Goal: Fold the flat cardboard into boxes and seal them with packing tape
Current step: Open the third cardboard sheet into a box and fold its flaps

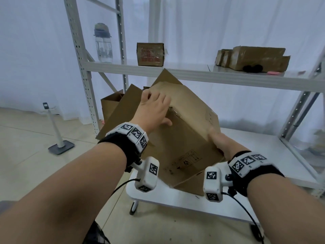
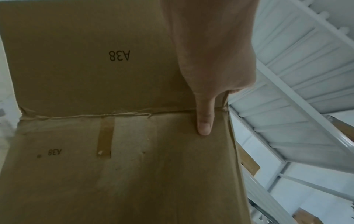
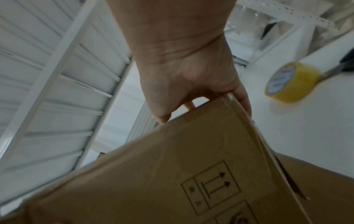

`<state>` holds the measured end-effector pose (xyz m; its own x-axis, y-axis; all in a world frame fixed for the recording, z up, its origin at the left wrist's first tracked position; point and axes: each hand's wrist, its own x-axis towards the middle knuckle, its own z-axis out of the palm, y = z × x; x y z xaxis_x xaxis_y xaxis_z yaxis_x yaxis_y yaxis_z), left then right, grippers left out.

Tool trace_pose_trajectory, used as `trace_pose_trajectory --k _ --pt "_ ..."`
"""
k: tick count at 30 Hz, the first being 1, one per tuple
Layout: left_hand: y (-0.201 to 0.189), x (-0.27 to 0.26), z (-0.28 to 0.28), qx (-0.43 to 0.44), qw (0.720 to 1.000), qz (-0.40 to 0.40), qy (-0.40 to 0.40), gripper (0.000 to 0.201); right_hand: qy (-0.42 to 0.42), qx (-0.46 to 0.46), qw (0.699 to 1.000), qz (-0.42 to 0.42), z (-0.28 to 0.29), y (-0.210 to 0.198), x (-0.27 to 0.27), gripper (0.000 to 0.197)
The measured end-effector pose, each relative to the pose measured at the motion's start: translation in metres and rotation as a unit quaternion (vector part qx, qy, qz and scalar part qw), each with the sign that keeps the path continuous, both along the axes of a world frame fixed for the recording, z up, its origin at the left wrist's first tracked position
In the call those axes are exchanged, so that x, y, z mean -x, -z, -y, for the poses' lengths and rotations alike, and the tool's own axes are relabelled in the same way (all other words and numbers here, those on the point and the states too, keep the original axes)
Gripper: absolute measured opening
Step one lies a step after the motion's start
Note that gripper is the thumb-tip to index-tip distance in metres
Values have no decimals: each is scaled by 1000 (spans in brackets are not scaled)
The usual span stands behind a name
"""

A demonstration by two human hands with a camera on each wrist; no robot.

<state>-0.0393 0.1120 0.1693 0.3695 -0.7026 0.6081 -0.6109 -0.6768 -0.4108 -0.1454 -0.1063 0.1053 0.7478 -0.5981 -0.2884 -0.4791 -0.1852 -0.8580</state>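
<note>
The left hand point(image 1: 154, 107) lies flat, fingers spread, on the tilted cardboard box point(image 1: 182, 136). At four o'clock, the right hand point(image 1: 221, 141) clamps its corner, thumb opposite fingers.

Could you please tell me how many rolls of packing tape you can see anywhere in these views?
1. The yellow tape roll lies on the white table, right of the right hand. Others may be hidden behind the box.
</note>
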Motion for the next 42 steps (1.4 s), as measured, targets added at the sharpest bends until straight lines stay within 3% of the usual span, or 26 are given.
trace_pose_trajectory --k 2,7,13,16,21,24,26,29,32,35,38,40,42 --pt "-5 -1 7 -29 999 16 33 75 15 -82 996 18 2 12 -1 78" --pt "-9 6 32 -87 991 42 92 76 0 -86 996 2 17 42 -4 98" --pt "-10 22 70 -146 977 70 137 75 1 2 999 -46 16 5 7 64" --pt "-10 27 84 -160 971 92 155 76 -35 8 999 -6 14 -23 9 51" --pt "-12 27 85 -162 963 111 183 73 -99 13 994 43 1 -58 15 60" --pt "-20 20 71 -170 966 85 178 72 -131 4 990 57 -4 -67 10 41" --pt "-22 9 55 -159 971 69 164 74 -104 -22 990 91 -4 -62 5 32" --pt "-14 0 39 -118 979 76 148 74 -74 -24 996 31 -9 -36 -1 48" --pt "4 6 40 -77 982 120 126 69 -12 -102 994 -26 -12 -2 -2 94" --pt "25 16 48 -37 982 139 122 58 56 -165 985 13 -7 26 -2 111" --pt "31 22 56 -12 983 141 117 53 81 -168 982 28 16 52 -8 144" --pt "29 21 57 -30 982 150 110 63 85 -191 977 34 28 69 -11 143" --pt "26 20 57 -65 979 156 112 67 72 -226 970 51 19 70 -5 129"
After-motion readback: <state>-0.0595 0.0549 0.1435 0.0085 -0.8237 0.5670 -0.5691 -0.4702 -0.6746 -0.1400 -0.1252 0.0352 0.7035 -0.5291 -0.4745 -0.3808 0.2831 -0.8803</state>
